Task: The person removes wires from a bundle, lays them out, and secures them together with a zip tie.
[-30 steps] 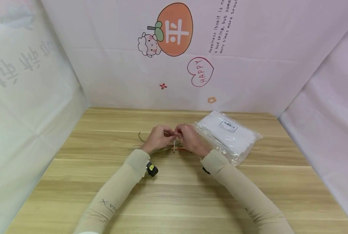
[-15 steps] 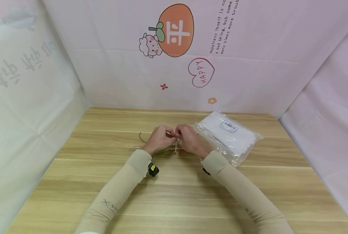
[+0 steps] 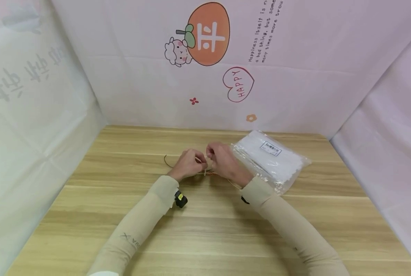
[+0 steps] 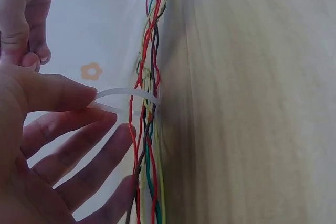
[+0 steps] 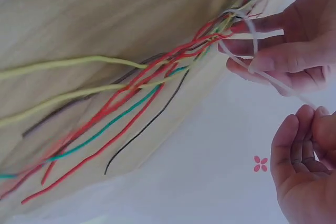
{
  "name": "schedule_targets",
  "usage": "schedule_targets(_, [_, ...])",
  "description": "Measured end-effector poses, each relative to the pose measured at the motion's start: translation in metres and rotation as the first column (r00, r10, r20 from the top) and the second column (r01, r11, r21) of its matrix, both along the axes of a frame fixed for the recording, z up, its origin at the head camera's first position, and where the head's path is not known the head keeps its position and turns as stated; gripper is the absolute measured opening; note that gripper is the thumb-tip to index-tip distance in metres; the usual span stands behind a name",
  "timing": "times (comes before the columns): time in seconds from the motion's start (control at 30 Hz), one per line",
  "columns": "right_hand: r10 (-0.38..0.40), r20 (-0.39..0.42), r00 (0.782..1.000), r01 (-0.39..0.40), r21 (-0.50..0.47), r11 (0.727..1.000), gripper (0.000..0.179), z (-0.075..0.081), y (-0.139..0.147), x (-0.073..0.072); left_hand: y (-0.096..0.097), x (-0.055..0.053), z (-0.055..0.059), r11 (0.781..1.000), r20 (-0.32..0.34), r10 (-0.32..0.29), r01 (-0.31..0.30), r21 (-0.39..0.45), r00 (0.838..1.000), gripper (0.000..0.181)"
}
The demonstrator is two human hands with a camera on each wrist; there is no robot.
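In the head view both hands work close together at the middle of the table. My left hand (image 3: 188, 165) pinches a white cable tie (image 4: 126, 92) between thumb and forefinger, its other fingers spread beside the wires. The tie forms a loose loop around a bundle of red, yellow, green and dark wires (image 4: 152, 150). In the right wrist view, the tail of the tie (image 5: 286, 87) runs from the left thumb to the fingertips of my right hand (image 5: 307, 161), which pinch its end with curled fingers. Loose wire ends (image 5: 89, 124) fan out from the bundle.
A clear plastic bag (image 3: 272, 157) with white contents and a barcode label lies right of the hands. White printed cloth (image 3: 143, 88) rises behind the wooden table (image 3: 205, 230) and along both sides.
My right hand has moved slightly up and away from my left, opening a gap between them. The left hand stays nearly in place, lower on the tie.
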State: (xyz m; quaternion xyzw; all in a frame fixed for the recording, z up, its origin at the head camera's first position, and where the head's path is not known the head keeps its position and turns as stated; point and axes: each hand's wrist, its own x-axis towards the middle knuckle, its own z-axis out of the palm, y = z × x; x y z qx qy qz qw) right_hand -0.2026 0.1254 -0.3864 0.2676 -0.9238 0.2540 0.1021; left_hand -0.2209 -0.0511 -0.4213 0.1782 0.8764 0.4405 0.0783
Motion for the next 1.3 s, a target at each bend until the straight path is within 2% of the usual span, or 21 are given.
schedule_targets(0.17, [-0.026,0.01,1.0,0.027,-0.014,1.0,0.028,0.008,0.001,0.001,-0.001,-0.001,-0.002,0.998,-0.05,0.004,-0.007,-0.059,0.999,0.011])
schedule_targets(0.27, [-0.026,0.025,0.999,0.028,-0.062,0.998,0.027,0.013,0.0,0.001,-0.002,-0.001,-0.005,0.994,-0.086,-0.018,0.008,-0.112,0.996,0.013])
schedule_targets(0.43, [-0.022,-0.002,1.0,0.022,-0.183,0.983,0.025,0.027,-0.002,-0.001,-0.003,0.001,-0.007,0.983,-0.097,-0.054,0.036,-0.177,0.994,0.014])
schedule_targets(0.57, [-0.012,-0.005,1.0,0.011,-0.233,0.973,0.015,0.033,-0.003,-0.004,-0.003,0.002,-0.008,0.977,-0.11,-0.063,0.039,-0.209,0.992,0.02])
schedule_targets(0.67, [0.005,0.038,0.999,0.005,-0.251,0.968,0.004,0.029,-0.001,-0.004,-0.003,0.001,-0.009,0.976,-0.11,-0.068,0.043,-0.212,0.992,0.022])
schedule_targets(0.87, [0.066,0.121,0.99,-0.035,-0.244,0.969,0.018,0.005,0.006,-0.005,-0.002,0.002,-0.01,0.978,-0.107,-0.055,0.032,-0.205,0.993,0.016])
schedule_targets(0.97, [0.094,0.161,0.982,-0.057,-0.223,0.973,0.014,-0.008,0.009,-0.006,-0.002,0.002,-0.011,0.979,-0.112,-0.039,0.015,-0.205,0.993,0.006])
schedule_targets(1.03, [0.096,0.178,0.979,-0.062,-0.19,0.98,0.01,-0.015,0.009,-0.007,-0.001,0.002,-0.011,0.979,-0.109,-0.03,0.007,-0.205,0.994,0.007])
schedule_targets(1.13, [0.073,0.179,0.981,-0.05,-0.132,0.99,0.006,-0.02,0.007,-0.009,0.0,0.003,-0.01,0.978,-0.096,-0.017,-0.003,-0.207,0.995,0.01])
schedule_targets(1.3, [0.043,0.094,0.995,-0.035,-0.08,0.996,0.006,-0.024,0.004,-0.011,0.002,0.004,-0.007,0.978,-0.093,-0.024,0.003,-0.21,0.995,0.008])
